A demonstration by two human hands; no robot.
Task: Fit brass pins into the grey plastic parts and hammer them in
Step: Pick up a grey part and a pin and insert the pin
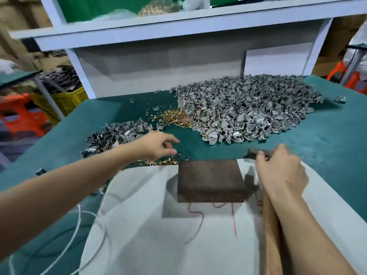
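A large heap of grey plastic parts (246,108) covers the far right of the green table. A smaller pile of grey parts (119,133) lies at the left. Brass pins (176,118) are heaped between the piles, and more brass pins (160,162) lie near the block's left corner. My left hand (156,145) hovers over the table between the small pile and the near pins, fingers loosely spread, nothing held. My right hand (278,171) grips a hammer; its dark head (256,152) sticks out to the left and the wooden handle (272,225) runs under my forearm. A dark rusty steel block (210,179) sits between my hands.
The block rests on a grey cloth (178,235) over the table's near edge. A pale blue shelf unit (158,30) stands at the back with a bag of brass pins (156,6) on it. A yellow crate (65,98) and orange stools (21,118) stand left of the table.
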